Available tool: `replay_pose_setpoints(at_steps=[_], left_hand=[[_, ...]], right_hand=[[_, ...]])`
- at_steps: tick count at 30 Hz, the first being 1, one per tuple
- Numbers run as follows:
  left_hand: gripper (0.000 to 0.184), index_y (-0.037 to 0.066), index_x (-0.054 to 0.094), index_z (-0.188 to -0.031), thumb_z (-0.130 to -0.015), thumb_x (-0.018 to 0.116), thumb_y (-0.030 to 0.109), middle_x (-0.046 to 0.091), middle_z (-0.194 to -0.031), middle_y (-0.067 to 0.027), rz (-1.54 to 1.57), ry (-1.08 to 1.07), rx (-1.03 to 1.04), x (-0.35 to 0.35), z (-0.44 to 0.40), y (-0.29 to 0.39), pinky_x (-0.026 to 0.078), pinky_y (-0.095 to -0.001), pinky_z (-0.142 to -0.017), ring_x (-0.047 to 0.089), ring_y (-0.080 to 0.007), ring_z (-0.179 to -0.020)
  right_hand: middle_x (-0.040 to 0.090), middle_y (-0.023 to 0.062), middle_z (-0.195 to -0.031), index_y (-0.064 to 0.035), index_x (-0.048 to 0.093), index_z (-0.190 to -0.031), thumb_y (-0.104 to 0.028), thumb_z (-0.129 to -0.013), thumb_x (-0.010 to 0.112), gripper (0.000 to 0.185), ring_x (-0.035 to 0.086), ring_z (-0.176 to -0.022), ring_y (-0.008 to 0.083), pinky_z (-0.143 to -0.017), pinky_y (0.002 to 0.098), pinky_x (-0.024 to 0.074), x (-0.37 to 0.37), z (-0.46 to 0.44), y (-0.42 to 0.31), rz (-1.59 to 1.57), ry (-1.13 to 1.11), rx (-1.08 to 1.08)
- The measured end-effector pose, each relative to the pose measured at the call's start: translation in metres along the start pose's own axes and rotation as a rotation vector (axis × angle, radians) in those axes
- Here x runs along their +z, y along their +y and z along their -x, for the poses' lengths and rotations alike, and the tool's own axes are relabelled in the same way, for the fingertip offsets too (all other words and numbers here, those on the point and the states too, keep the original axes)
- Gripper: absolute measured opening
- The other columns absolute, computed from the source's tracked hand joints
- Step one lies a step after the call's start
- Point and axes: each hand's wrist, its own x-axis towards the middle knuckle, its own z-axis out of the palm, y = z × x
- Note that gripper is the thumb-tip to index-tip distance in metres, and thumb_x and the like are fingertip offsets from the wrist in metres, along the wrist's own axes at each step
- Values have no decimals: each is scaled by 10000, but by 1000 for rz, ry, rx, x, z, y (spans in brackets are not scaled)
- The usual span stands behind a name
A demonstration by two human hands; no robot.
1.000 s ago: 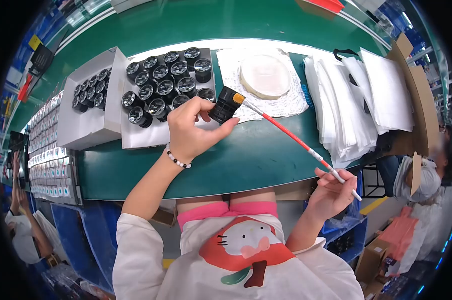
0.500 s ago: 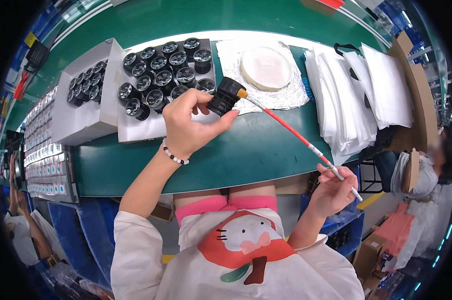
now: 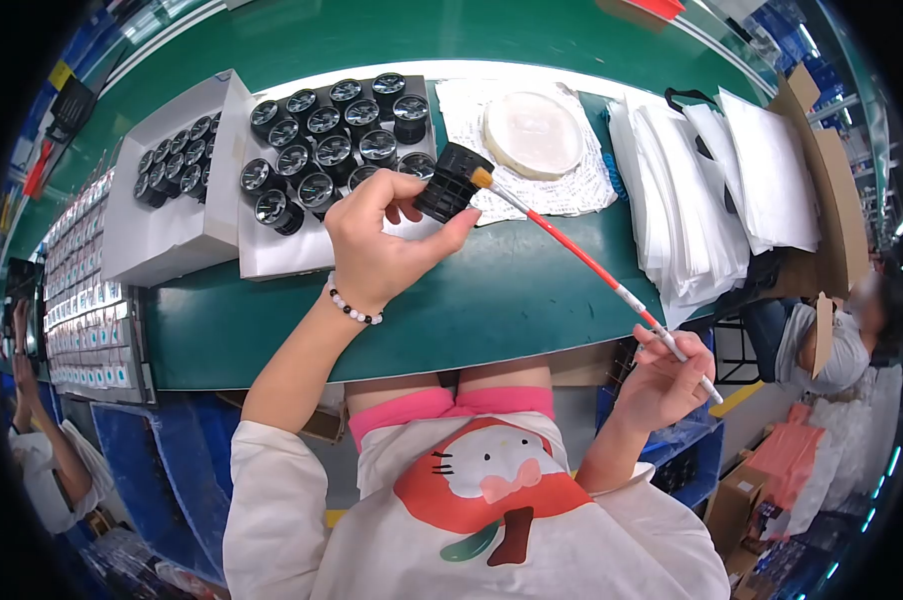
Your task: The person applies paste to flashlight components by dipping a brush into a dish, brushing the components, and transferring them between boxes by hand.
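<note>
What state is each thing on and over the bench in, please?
Left hand: gripping the black cylinder
Black cylinder: raised, tilted
Right hand: holding the brush near its end
Brush: slanted, bristles at the cylinder's rim
Leftmost white box: open, partly filled
Middle white box: open, holding glossy-topped cylinders
Round pale disc: flat on printed paper
White sheets: stacked, uneven
Cardboard box: open
</note>
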Motion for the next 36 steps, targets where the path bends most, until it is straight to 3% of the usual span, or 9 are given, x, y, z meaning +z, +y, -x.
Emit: replay_pose_setpoints(at_steps=[6, 12, 24, 31, 36], left_hand=[[342, 57, 480, -611, -520, 760, 231, 485, -535, -24, -48, -59, -14, 0, -1, 0, 372, -215, -404, 458, -108, -436], [348, 56, 469, -606, -519, 749, 242, 470, -556, -27, -136, -84, 74, 1, 1, 1, 374, -241, -418, 456, -149, -465], [352, 50, 470, -605, -519, 750, 245, 470, -560, -28, -153, -53, 85, -1, -2, 3, 376, -247, -424, 462, -157, -474], [347, 51, 470, -602, -515, 751, 234, 473, -559, -32, -172, -64, 119, 0, -1, 1, 377, -251, -423, 466, -160, -478], [345, 55, 469, -599, -515, 753, 233, 478, -552, -23, -177, -41, 80, -1, -3, 2, 380, -240, -421, 465, -150, -465]], right_hand=[[525, 196, -704, 49, 468, -878, -188, -888, 291, 296, 547, -533, 216, -555, 300, 498, -3, -2, -6, -118, -36, -99], [514, 185, -681, 57, 470, -892, -180, -878, 322, 280, 545, -536, 219, -574, 311, 506, 8, -4, -6, -53, -131, -50], [510, 191, -683, 67, 472, -879, -153, -872, 334, 260, 549, -538, 225, -539, 295, 493, -10, -1, -7, -57, -59, -70], [521, 200, -685, 63, 479, -860, -162, -874, 329, 271, 551, -510, 228, -526, 295, 497, 6, -4, -5, -21, -140, -59], [532, 202, -664, 60, 479, -855, -168, -877, 319, 280, 548, -498, 222, -541, 302, 501, -11, -3, -5, -3, -8, -43]])
